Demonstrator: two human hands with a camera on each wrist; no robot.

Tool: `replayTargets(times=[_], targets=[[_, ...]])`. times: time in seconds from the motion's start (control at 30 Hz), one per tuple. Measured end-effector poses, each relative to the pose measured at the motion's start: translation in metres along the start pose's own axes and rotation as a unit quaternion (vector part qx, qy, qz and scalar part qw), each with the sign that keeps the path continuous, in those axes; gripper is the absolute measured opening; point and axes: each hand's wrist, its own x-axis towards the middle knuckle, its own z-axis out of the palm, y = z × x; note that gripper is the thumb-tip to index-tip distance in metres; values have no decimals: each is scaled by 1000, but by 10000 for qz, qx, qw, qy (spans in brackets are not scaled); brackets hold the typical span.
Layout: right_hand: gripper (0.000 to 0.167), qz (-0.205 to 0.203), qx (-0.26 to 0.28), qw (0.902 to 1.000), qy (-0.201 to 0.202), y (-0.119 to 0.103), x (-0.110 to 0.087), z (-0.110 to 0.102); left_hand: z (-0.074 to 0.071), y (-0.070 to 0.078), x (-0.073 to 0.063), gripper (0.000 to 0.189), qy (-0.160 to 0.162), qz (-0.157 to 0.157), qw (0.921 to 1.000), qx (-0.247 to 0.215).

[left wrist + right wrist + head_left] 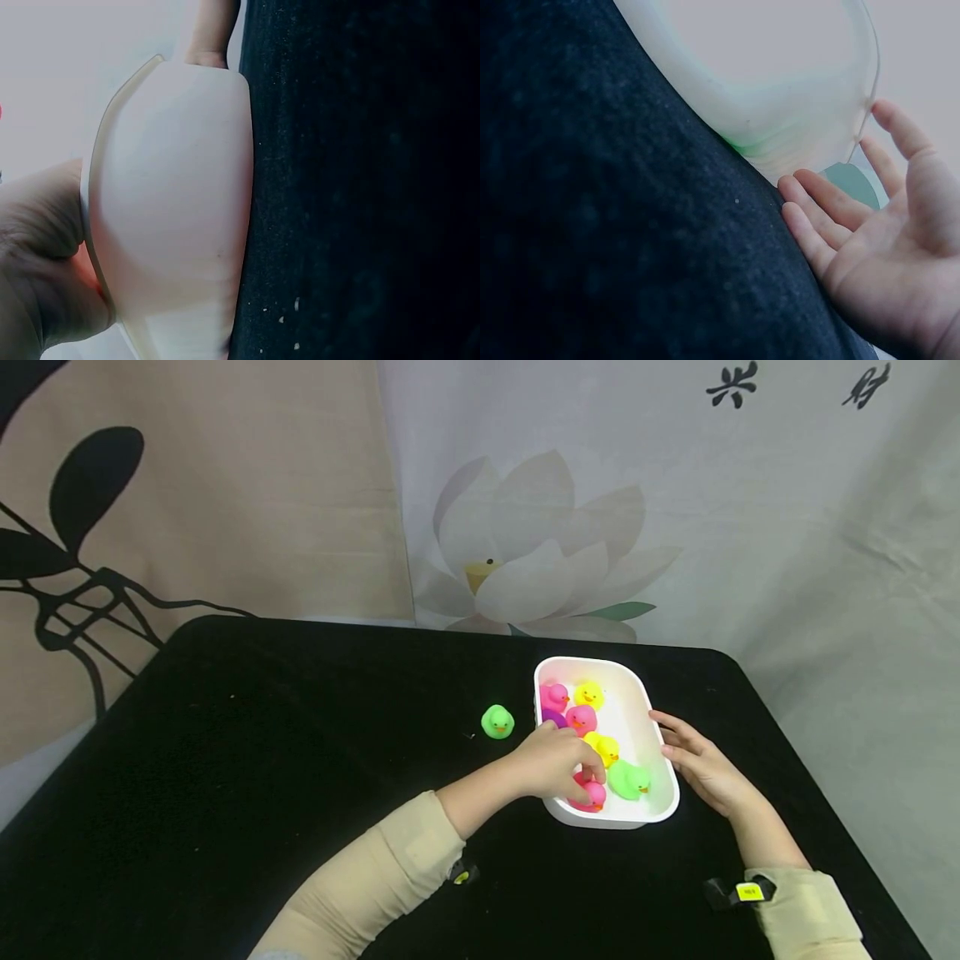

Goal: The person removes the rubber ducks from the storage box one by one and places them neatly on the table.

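A pink rubber duck (597,796) is pinched by the nearer left hand (557,763), lower left in the white tub (632,723), whose right side is touched by the unclenched right hand (705,766).

The person's left arm (382,864) stretches forward and rightward, the left hand (553,762) back upward, its thumb (574,792) and forefinger (596,762) curved toward each other. The right arm (802,906) angles inward; the right hand (705,772) has its fingers (832,199) loosely extended.
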Motion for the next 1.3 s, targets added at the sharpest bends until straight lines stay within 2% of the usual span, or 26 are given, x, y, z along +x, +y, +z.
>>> replayTargets(times=[0.33,0.7,0.87,1.07,1.3], targets=[[52,-29,51,10000,-9,2,-1,-1,0,1,1,28,3,75,10000,55],[52,30,-4,10000,18,4,-3,-1,1,-3,-2,29,255,360,9984,-365],[53,35,22,10000,18,5,-3,0,1,-7,-2,29,360,521,9946,-826],[53,29,39,10000,0,4,-2,0,-5,-9,-3,32,430,629,9889,-1275],[53,3,51,10000,6,2,1,0,-21,-11,-8,29,678,844,9834,-1454]])
